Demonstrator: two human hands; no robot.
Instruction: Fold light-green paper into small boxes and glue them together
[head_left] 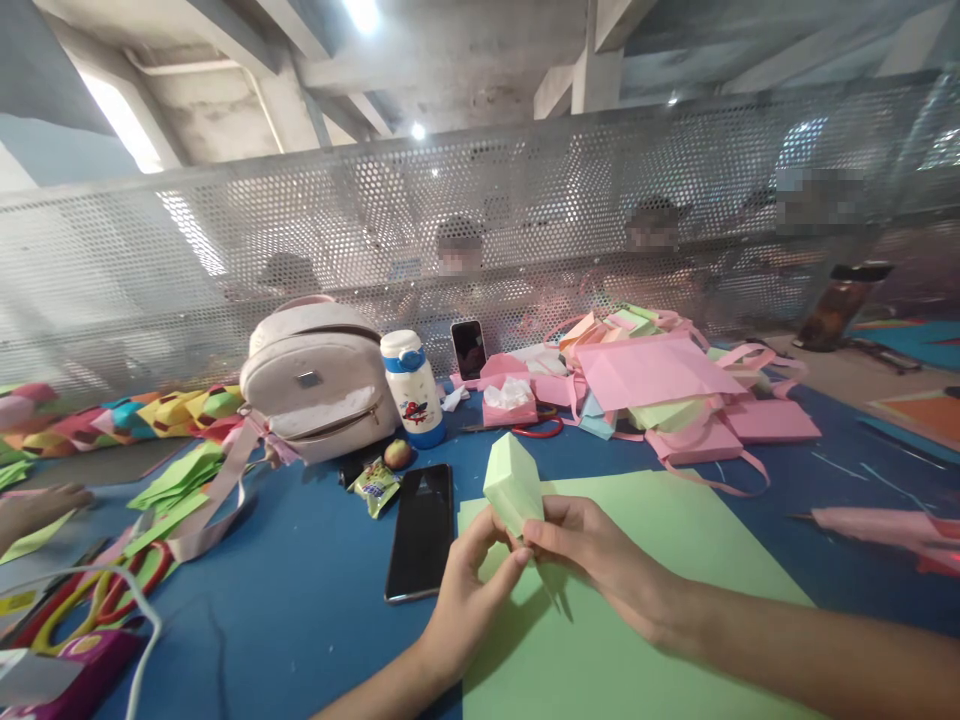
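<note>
A pale green folded paper box point(514, 482) is held up between both my hands, tilted over a large light green sheet of paper point(675, 560). My left hand point(480, 570) pinches its lower left side, thumb and fingers closed. From the other side my right hand point(585, 540) grips the lower right, its thumb near the left thumb. The box's underside is partly hidden by my fingers. A thin pale strip or flap hangs below the hands. Just left of my left hand lies a dark phone point(421, 530) on the blue table.
Behind are a white backpack point(319, 370), a flask point(411, 390), a snack packet point(376, 485) and red-handled scissors point(541, 430). Pink paper bags point(660, 375) pile up at right, near a pink glue gun point(877, 522). Another person's hand point(45, 510) is at left, by more scissors point(97, 600).
</note>
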